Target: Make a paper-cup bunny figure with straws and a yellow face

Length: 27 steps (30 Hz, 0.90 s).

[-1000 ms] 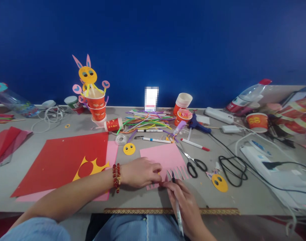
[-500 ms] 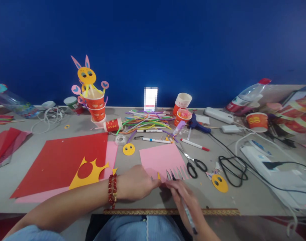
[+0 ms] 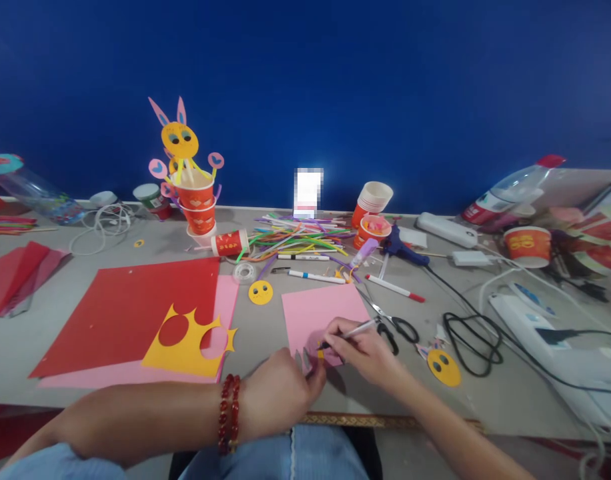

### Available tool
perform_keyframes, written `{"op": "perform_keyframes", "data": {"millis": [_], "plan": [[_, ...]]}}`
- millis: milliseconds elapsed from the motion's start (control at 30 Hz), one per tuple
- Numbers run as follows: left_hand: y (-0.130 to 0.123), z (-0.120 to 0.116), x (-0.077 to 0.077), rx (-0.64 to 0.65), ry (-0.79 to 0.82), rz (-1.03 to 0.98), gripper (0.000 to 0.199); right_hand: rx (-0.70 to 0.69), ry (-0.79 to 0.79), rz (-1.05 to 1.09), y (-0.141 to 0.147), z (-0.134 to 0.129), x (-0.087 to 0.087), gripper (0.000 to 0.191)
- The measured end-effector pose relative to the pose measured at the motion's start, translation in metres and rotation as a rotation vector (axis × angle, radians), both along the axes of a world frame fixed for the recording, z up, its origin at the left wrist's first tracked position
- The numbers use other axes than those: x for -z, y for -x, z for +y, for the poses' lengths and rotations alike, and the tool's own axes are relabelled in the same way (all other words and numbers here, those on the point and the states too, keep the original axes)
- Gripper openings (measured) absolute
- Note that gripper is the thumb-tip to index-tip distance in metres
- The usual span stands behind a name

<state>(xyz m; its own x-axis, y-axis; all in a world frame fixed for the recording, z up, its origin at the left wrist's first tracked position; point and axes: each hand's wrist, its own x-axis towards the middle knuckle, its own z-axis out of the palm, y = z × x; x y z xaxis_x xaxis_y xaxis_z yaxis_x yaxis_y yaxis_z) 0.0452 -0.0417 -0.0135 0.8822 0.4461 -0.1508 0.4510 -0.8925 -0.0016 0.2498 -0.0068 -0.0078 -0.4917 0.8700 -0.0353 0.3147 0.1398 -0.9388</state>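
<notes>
My right hand (image 3: 363, 350) grips a white-barrelled pen (image 3: 359, 329), its dark tip pointing down and left at a small yellow paper piece (image 3: 320, 351). My left hand (image 3: 283, 393), red beads at the wrist, is closed with its thumb at the lower end of that yellow piece. The fingers hide part of it. Beneath both hands lies a pink paper sheet (image 3: 318, 307) with a cut lower edge, partly covered. Just right of the sheet are black-handled scissors (image 3: 403, 328), partly behind my right hand.
Left lie red paper (image 3: 135, 300) and a yellow sheet with round holes (image 3: 185, 347). Behind are a roll of tape (image 3: 244, 273), markers (image 3: 315, 277), pipe cleaners (image 3: 295, 237) and decorated cups (image 3: 200, 200). A glue gun (image 3: 403, 248) and power strip (image 3: 525, 353) with cables occupy the right.
My right hand has swung up and right, turning the pen so its tip now points at the yellow piece. My left hand has shifted slightly nearer me. The view has tilted a little.
</notes>
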Motion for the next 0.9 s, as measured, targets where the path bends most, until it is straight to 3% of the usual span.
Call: {"op": "perform_keyframes", "data": {"millis": [233, 900], "plan": [[-0.01, -0.008, -0.011, -0.042, -0.01, 0.059, 0.052, -0.089, -0.168, -0.298, 0.012, 0.011, -0.002, 0.028], [-0.006, -0.003, -0.007, 0.035, -0.026, 0.01, 0.051, -0.172, -0.235, -0.334, 0.012, 0.011, 0.005, 0.027]]}}
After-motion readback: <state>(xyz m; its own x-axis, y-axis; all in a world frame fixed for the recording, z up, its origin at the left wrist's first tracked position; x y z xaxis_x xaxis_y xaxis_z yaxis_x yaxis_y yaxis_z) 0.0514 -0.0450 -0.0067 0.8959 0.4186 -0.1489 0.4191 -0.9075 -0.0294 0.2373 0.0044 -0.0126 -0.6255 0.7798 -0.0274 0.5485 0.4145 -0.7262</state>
